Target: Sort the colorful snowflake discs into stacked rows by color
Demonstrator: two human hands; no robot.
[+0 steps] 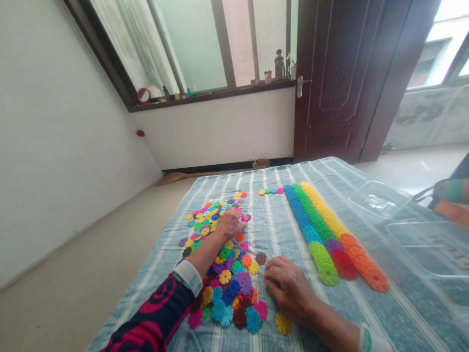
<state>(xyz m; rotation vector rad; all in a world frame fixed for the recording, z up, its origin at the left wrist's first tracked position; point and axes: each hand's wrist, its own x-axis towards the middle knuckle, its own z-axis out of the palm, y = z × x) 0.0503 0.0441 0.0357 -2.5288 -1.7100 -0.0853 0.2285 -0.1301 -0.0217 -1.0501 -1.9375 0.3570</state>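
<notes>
Loose plastic snowflake discs (225, 277) in many colours lie in a spread pile on the striped cloth. My left hand (230, 222) reaches over the far part of this pile, thumb and fingers pinched round a pink snowflake disc (244, 218) at its right edge. To the right of the pile my right hand (289, 283) rests on the cloth with curled fingers; whatever is inside them, if anything, is hidden. A brown disc (261, 258) lies just beyond its fingertips, and a yellow disc (283, 322) sits beside its near side.
Overlapping discs form long rows by colour, including a yellow row (324, 208), a green row (311, 211) and a blue row (296, 208). A short line of single discs (274, 191) adjoins their far end. Clear plastic boxes (379, 198) stand right, near part of another person (452, 198).
</notes>
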